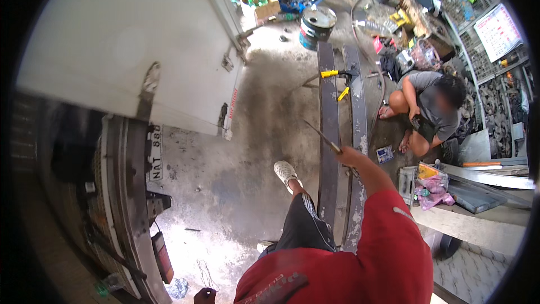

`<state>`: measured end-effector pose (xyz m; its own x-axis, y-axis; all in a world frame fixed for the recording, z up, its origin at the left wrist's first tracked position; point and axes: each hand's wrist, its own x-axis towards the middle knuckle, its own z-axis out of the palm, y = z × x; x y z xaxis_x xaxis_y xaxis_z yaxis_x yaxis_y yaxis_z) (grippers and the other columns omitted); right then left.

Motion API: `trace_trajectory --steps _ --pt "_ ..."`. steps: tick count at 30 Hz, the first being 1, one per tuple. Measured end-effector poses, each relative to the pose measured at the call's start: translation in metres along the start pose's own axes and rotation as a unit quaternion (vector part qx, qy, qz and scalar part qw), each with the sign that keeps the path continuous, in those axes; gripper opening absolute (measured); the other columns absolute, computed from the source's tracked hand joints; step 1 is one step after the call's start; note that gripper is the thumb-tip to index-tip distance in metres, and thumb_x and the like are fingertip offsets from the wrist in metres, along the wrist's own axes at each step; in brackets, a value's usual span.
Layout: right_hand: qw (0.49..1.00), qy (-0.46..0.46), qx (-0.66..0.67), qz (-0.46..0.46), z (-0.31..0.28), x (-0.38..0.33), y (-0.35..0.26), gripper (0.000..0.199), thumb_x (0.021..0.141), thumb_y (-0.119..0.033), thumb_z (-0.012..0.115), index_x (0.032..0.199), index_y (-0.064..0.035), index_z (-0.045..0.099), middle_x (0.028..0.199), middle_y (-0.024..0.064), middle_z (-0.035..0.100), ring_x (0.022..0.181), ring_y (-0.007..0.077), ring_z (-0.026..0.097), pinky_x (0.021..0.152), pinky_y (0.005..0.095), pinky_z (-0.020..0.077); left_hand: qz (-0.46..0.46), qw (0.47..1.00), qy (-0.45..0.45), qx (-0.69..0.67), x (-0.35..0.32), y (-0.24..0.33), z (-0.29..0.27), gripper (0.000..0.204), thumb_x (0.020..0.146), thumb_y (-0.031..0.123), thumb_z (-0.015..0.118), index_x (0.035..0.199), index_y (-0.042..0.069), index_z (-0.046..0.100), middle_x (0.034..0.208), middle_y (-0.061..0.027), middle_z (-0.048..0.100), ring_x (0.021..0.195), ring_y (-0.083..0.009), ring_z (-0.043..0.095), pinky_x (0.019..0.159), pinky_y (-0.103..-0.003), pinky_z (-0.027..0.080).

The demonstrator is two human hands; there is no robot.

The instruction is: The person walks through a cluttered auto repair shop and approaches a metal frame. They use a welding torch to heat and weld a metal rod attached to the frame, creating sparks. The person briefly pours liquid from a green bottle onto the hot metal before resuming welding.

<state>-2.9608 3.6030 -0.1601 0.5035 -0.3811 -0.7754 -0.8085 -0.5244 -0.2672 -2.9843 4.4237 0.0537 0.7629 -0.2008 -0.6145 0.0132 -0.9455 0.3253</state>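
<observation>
The right hand (350,157) is closed around the handle of a slender tool (324,136), whose thin end points ahead and leftward. Beneath this hand run two dark beams (328,180); farther ahead, yellow-handled tools (329,74) lie across them. Rightward of it, another person (430,104) squats. Well back and leftward, the left hand (205,296) is too dark to tell whether spread or closed.
</observation>
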Motion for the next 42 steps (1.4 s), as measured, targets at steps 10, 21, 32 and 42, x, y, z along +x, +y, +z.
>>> trace_trajectory --steps 10,21,32,42 --pt "0.979 -0.112 -0.124 -0.116 0.093 -0.414 -0.176 0.059 0.089 -0.042 0.075 0.128 0.0005 0.059 0.105 0.0179 0.073 0.090 0.0317 0.072 0.076 0.0432 0.0551 -0.015 0.982 0.111 -0.149 -0.132 -0.094 0.011 0.026 0.092 0.032 0.068 0.096 0.008 0.077 0.073 -0.0160 0.071 0.068 -0.0310 0.071 0.066 -0.041 0.054" --pt "0.916 -0.264 -0.128 -0.274 0.199 -0.504 -0.337 0.039 0.091 -0.031 0.076 0.111 0.0009 0.067 0.085 0.0074 0.072 0.063 0.0199 0.067 0.060 0.0380 0.0540 0.035 0.967 0.176 -0.181 -0.176 -0.134 -0.011 0.024 0.095 0.029 0.070 0.101 0.006 0.074 0.074 -0.0145 0.070 0.062 -0.0228 0.063 0.061 -0.038 0.049" --pt "0.707 -0.589 0.207 -0.332 0.205 -0.666 -0.481 0.072 0.080 -0.005 0.083 0.141 0.0040 0.045 0.114 0.0130 0.061 0.096 0.0236 0.071 0.083 0.0398 0.0630 -0.032 0.975 0.190 -0.108 -0.228 -0.124 -0.112 0.030 0.098 0.043 0.063 0.109 0.017 0.072 0.078 -0.0149 0.072 0.069 -0.0363 0.069 0.063 -0.045 0.052" --pt "0.636 -0.620 0.385 -0.251 0.292 -0.634 -0.430 0.081 0.074 -0.009 0.088 0.140 0.0097 0.046 0.107 0.0250 0.068 0.078 0.0235 0.072 0.067 0.0338 0.0636 0.018 0.947 0.316 -0.064 -0.142 -0.141 -0.210 0.023 0.095 0.029 0.065 0.100 0.008 0.071 0.091 -0.0196 0.073 0.090 -0.0403 0.071 0.082 -0.051 0.056"
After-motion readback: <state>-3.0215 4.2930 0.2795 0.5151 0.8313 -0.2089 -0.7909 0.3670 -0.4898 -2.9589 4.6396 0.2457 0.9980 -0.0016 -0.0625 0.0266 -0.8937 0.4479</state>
